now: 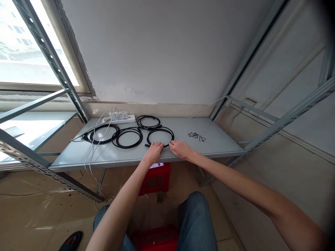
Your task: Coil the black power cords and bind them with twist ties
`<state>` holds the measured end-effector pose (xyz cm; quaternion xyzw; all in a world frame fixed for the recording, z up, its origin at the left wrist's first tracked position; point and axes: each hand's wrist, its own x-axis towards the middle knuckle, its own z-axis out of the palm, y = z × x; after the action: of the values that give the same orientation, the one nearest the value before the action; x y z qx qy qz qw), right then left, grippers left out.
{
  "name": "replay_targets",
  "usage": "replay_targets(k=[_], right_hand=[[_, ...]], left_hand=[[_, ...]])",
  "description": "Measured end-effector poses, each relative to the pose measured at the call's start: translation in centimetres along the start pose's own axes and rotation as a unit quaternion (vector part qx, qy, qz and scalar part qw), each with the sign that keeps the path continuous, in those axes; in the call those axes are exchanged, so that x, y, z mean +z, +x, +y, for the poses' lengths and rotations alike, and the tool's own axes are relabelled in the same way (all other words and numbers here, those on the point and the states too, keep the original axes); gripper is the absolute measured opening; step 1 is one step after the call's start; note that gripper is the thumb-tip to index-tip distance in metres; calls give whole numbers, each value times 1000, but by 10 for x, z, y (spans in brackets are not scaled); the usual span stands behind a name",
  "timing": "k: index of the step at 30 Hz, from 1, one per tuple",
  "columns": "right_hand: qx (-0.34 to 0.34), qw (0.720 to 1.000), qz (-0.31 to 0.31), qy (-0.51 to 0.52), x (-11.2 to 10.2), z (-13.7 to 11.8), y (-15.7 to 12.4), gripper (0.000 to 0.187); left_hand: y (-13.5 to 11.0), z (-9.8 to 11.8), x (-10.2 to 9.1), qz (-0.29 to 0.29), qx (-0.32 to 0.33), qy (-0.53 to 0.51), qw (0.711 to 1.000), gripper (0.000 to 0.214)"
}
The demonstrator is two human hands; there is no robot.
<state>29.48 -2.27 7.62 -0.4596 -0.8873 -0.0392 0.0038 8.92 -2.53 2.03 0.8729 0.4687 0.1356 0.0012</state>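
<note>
The left hand lies palm down on the near-left rim of a coiled black cable, fingers loosely together. The right hand meets the same coil at its near-right rim, fingertips on the cord. Whether either hand actually pinches the cord cannot be told. The coil lies flat near the front edge of a grey metal shelf. Three more black coils lie to the left and farther back – the nearest just beside it. A white power strip sits at the far left, and small black ties lie to the right. A red crate stands below the shelf.
</note>
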Motion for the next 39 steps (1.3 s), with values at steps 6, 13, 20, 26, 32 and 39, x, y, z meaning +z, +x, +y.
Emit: replay_targets(k=[6, 13, 20, 26, 32, 39], right_hand=[[240, 850, 12, 468, 14, -10, 12, 23], [202, 823, -22, 530, 20, 1, 1, 18], [-19, 997, -9, -70, -3, -1, -6, 29], [6, 998, -8, 54, -7, -2, 6, 24], [198, 864, -7, 463, 10, -1, 14, 20], [124, 949, 13, 290, 6, 3, 3, 14]], left_hand=[[2, -2, 3, 3, 9, 4, 1000, 29], [2, -4, 3, 5, 8, -2, 1000, 31], [2, -1, -1, -4, -6, -21, 1000, 30], [2, 0, -2, -6, -16, -30, 999, 29], [2, 0, -3, -2, -18, -25, 1000, 29], [3, 0, -2, -5, -21, -28, 999, 32]])
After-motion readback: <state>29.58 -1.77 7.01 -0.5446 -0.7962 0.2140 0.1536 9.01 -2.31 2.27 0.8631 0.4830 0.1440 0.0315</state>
